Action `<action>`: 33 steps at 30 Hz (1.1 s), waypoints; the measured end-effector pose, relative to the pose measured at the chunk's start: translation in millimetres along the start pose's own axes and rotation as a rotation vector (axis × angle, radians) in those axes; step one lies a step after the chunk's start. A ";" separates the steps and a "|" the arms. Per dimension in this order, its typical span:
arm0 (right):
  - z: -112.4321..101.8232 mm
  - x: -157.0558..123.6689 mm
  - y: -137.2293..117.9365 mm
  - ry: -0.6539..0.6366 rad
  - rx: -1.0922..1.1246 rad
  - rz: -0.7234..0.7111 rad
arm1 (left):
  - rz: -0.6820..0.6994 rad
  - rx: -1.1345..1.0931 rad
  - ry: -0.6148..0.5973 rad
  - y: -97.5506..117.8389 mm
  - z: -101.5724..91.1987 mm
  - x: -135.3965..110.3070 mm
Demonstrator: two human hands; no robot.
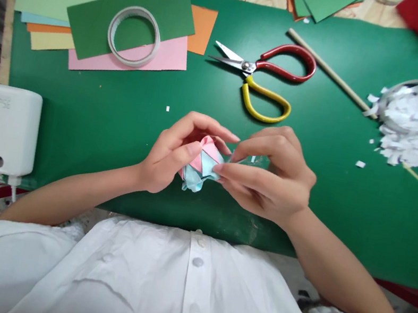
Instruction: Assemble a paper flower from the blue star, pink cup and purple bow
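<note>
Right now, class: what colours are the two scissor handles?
The scissors have one red handle and one yellow, clearest in the head view.

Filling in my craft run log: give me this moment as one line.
left hand: holds folded paper | right hand: pinches its edge | nearby: scissors, tape roll, paper scraps | surface: green mat

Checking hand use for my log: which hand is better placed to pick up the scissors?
Probably the right hand: it is nearer the scissors, whose handles lie on its side; the left hand cups the folded paper.
</note>
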State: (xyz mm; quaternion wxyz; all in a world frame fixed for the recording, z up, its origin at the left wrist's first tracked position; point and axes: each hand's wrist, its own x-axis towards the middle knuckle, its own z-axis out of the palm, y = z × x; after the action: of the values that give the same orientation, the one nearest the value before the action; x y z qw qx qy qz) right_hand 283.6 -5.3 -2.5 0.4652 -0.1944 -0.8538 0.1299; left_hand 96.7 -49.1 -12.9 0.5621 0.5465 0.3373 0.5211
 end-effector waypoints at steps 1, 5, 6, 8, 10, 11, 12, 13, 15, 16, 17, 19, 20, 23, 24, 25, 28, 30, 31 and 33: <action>0.6 -0.5 -0.5 0.022 0.002 -0.001 | -0.010 -0.015 0.002 0.2 -0.1 -0.2; 3.0 -2.3 1.4 0.104 -0.055 -0.092 | -0.035 0.049 -0.016 0.6 -5.6 0.9; 3.8 -2.3 2.5 0.119 -0.091 -0.125 | -0.026 0.096 -0.023 0.6 -7.8 1.8; 5.7 -1.9 4.3 0.154 -0.149 -0.192 | -0.012 0.174 -0.046 0.7 -12.0 3.9; 7.5 -1.0 4.5 0.167 -0.176 -0.226 | -0.007 0.203 -0.064 0.7 -14.2 5.7; 8.0 -0.6 3.9 0.176 -0.177 -0.223 | -0.008 0.209 -0.066 0.7 -14.3 6.3; 8.3 -0.2 3.0 0.191 -0.174 -0.210 | -0.006 0.213 -0.065 0.4 -14.0 6.6; 8.2 0.0 2.0 0.205 -0.166 -0.188 | 0.002 0.211 -0.062 0.0 -13.2 6.6; 7.1 0.0 0.4 0.208 -0.125 -0.127 | 0.016 0.181 -0.059 -1.4 -11.1 5.7; 6.5 -0.3 0.0 0.203 -0.097 -0.099 | 0.017 0.154 -0.058 -2.2 -10.1 5.0; 5.9 -0.6 0.1 0.202 -0.070 -0.081 | 0.010 0.126 -0.056 -3.0 -9.2 4.1; 5.6 -1.4 1.2 0.208 -0.048 -0.063 | -0.021 0.070 -0.042 -3.9 -7.9 2.3; 5.9 -1.7 2.0 0.218 -0.058 -0.070 | -0.037 0.048 -0.037 -4.0 -7.6 1.5; 7.9 -1.7 3.8 0.214 -0.108 -0.092 | -0.066 0.024 -0.037 -3.0 -7.5 0.5; 8.5 -1.4 3.8 0.214 -0.114 -0.097 | -0.063 0.028 -0.046 -2.6 -7.7 0.7; 8.9 -1.1 3.6 0.223 -0.111 -0.102 | -0.052 0.037 -0.055 -2.3 -8.0 1.0; 8.8 -0.8 2.0 0.225 -0.100 -0.091 | 0.005 0.089 -0.068 -2.6 -9.0 2.4; 7.5 -1.5 1.0 0.197 -0.109 -0.073 | 0.043 0.131 -0.069 -3.3 -9.6 3.2; 6.7 -2.0 0.7 0.179 -0.115 -0.070 | 0.059 0.149 -0.072 -3.7 -9.9 3.5; 5.0 -3.0 0.5 0.152 -0.116 -0.091 | 0.085 0.168 -0.079 -4.0 -9.9 3.7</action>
State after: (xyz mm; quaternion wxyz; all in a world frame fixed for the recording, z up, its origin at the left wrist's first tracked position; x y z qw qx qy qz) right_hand 281.0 -6.5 -7.6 0.5222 -0.1910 -0.8300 0.0440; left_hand 89.0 -42.5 -17.8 0.5045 0.6256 0.3342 0.4923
